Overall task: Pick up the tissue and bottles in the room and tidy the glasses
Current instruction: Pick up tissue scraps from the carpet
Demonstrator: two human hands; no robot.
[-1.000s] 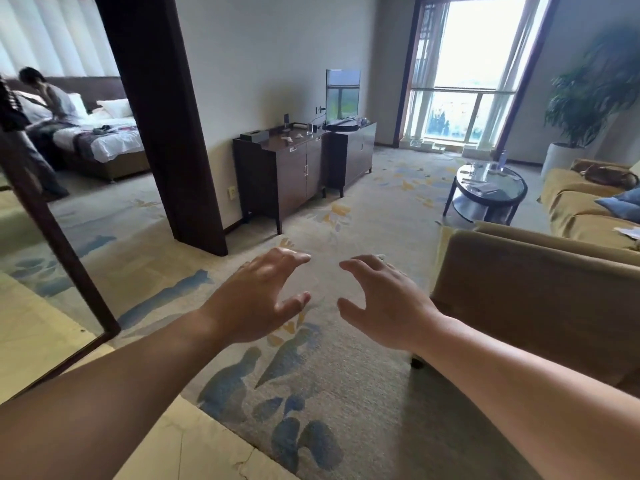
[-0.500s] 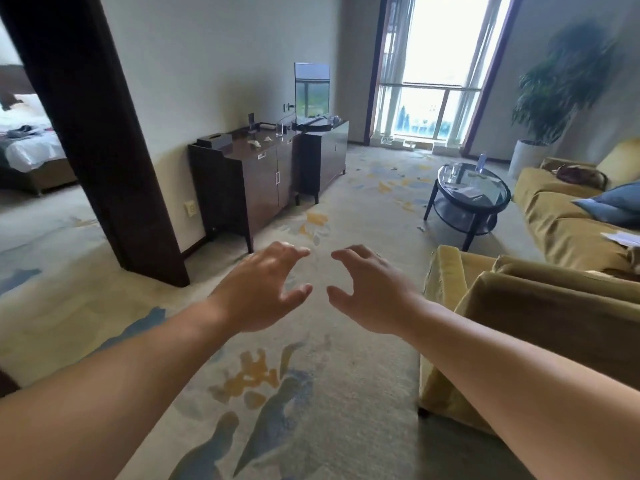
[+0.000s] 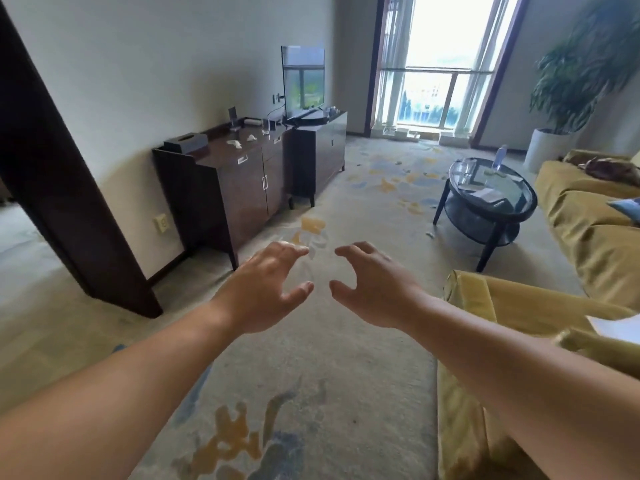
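Note:
My left hand (image 3: 266,289) and my right hand (image 3: 377,285) are stretched out in front of me over the carpet, fingers curled apart, both holding nothing. Crumpled white tissues (image 3: 234,143) lie on the dark sideboard (image 3: 239,181) at the left, beside a clear glass (image 3: 266,128). A plastic bottle (image 3: 498,157) stands at the far edge of the round glass coffee table (image 3: 464,199) on the right, with glasses (image 3: 464,166) near it. A small white scrap (image 3: 429,234) lies on the floor by that table.
A dark tissue box (image 3: 187,142) and a TV (image 3: 303,83) sit on the sideboards. A yellow sofa (image 3: 588,216) and a yellow armchair (image 3: 502,341) stand at the right. A dark wall pillar (image 3: 69,202) stands left. A potted plant (image 3: 568,81) stands beside the window.
The view has advanced into the living room and turned right; the bedroom and the person there have left the frame. Both hands stay outstretched and empty, a little closer together.

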